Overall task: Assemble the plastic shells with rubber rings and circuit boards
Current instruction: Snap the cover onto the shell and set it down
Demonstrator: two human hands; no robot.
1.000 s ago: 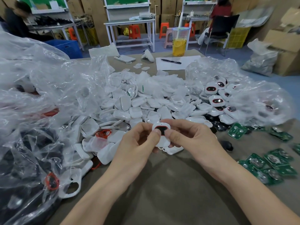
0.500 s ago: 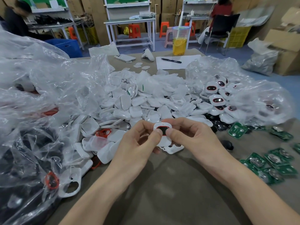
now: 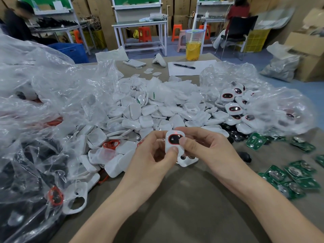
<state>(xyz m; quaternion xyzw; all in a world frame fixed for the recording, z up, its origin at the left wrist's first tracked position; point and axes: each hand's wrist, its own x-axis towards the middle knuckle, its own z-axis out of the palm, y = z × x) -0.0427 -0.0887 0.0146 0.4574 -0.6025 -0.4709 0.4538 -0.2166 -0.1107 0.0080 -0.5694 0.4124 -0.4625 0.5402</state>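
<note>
White shell with red-ringed black button; green circuit boards; orange rubber rings.

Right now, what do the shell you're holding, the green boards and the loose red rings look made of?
The shell: white moulded plastic, glossy, by its even sheen; the black button pad looks rubbery, less certain. The green boards: rigid circuit laminate, green coated, with shiny metal discs. The red rings: thin floppy loops, probably rubber.
</note>
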